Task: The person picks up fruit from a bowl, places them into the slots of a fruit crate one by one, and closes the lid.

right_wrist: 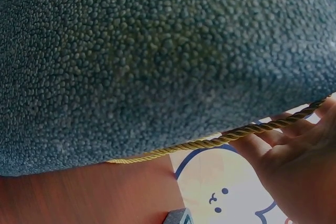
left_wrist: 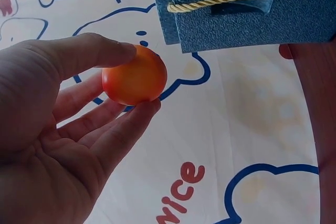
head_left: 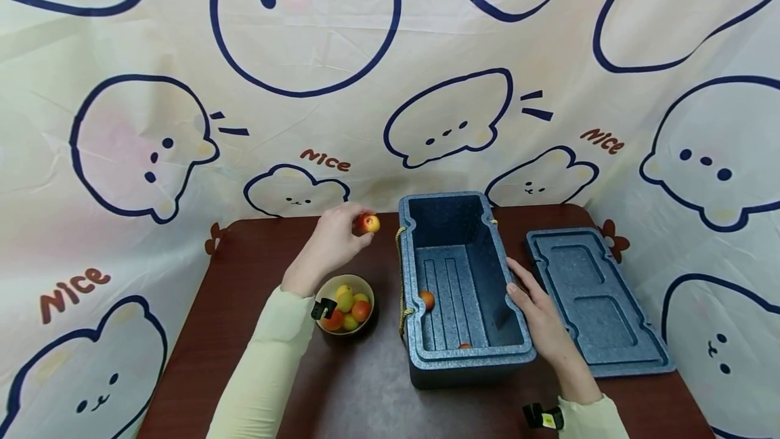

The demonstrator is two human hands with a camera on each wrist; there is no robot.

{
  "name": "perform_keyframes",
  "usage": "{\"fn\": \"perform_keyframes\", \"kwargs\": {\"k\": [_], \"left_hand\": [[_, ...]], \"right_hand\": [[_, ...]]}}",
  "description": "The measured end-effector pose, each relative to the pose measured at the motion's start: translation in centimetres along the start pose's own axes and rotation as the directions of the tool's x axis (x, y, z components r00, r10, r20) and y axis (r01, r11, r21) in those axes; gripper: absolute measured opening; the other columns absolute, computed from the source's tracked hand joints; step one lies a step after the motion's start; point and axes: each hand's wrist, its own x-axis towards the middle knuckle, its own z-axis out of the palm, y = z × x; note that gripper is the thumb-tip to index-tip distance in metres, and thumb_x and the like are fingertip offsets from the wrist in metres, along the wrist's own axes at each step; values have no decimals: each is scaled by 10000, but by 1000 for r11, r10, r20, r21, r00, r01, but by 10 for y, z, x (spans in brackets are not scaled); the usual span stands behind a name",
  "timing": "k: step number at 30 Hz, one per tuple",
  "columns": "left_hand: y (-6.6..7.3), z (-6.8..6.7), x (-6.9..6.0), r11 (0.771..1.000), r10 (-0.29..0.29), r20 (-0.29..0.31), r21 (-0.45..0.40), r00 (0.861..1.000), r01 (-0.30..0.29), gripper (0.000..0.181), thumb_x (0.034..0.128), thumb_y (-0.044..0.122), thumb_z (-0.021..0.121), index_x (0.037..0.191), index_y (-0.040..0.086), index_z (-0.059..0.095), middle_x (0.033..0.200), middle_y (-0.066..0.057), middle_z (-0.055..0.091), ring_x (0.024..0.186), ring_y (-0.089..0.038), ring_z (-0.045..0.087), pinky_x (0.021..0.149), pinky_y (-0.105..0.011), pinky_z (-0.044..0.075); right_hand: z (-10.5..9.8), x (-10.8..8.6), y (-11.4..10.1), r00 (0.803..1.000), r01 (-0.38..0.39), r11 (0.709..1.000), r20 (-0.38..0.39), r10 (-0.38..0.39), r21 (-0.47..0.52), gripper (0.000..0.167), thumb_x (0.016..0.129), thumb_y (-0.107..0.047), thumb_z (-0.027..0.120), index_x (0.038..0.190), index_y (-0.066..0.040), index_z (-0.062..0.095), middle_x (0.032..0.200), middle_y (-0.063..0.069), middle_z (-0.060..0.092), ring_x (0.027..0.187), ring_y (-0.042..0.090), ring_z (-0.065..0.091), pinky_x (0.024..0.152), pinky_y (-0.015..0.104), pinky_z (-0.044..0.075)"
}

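Pale sleeves [head_left: 262, 371] enter from the lower edge of the head view, each with a black wrist device [head_left: 324, 308] at the cuff. Held fruit [head_left: 370, 223]: small, round and smooth, red at one side and yellow around a small dimple; in the left wrist view its skin appears orange, deepening to red, with a soft gloss. It is held toward the far edge of the surface [head_left: 244, 290], beyond the bowl [head_left: 359, 278] and left of the open blue-grey box [head_left: 472, 356]. Left hand [head_left: 332, 242]: the forearm slants up and to the right, passing beside the bowl; the grip is clamped on the fruit, thumb on one side and fingertips on the other. Right hand [head_left: 539, 317]: the forearm extends up and to the left, and the hand rests on the box's right long wall; thumb and index finger lie apart at the rim, with fingers near the gold cord [right_wrist: 231, 137]. Two orange-red fruits [head_left: 427, 300] lie inside the box; yellow-green and orange-red pieces [head_left: 344, 302] are gathered in the bowl. Lid [head_left: 603, 330]: flat on the surface, right of the box.
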Motion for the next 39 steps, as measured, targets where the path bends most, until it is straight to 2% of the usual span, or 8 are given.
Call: {"fn": "perform_keyframes", "kwargs": {"k": [4,8,13,20,33,39], "left_hand": [[5,1,1,1000,10,2,0,1000,-10,340,894,100,766,1223,89,683,1164,-73,647,971,-244,570,860,-350,561],[10,3,3,1000,27,1,0,1000,-27,339,895,100,766,1223,89,681,1164,-66,647,968,-236,571,857,-337,561],[15,4,5,999,51,2,6,999,-51,344,898,98,760,1233,78,680,1177,-70,642,964,-231,569,854,-331,560],[20,5,8,998,60,11,3,998,-60,345,897,95,763,1231,77,676,1184,-72,637,979,-269,594,850,-325,562],[31,5,12,995,99,26,26,995,-100,339,891,82,764,1221,65,685,1185,-69,639,942,-215,581,830,-309,564],[37,6,14,994,108,37,17,993,-109,330,890,80,767,1210,84,685,1222,-74,636,993,-226,578,870,-319,567]], "right_hand": [[0,0,-1,1000,-2,1000,0,2,-3,521,1105,-334,394,1606,-245,280,1631,84,265,1430,303,309,1026,357,356],[0,0,-1,1000,-1,1000,-1,1,-4,521,1106,-330,392,1606,-238,280,1630,89,265,1429,307,307,1030,380,352],[0,0,-1,1000,2,1000,-1,-2,-7,521,1106,-327,391,1606,-237,278,1628,93,266,1426,311,309,1024,355,357],[-1,0,-1,1000,2,1000,1,-2,-4,519,1106,-322,394,1605,-235,282,1630,95,263,1435,319,301,996,248,365],[-1,0,-1,1000,3,1000,2,-3,-1,518,1108,-320,387,1607,-232,277,1634,97,254,1439,319,292,1008,272,357],[0,1,-1,1000,4,1000,3,-4,4,520,1108,-324,388,1607,-234,275,1630,98,261,1433,316,303,982,200,366]]}}
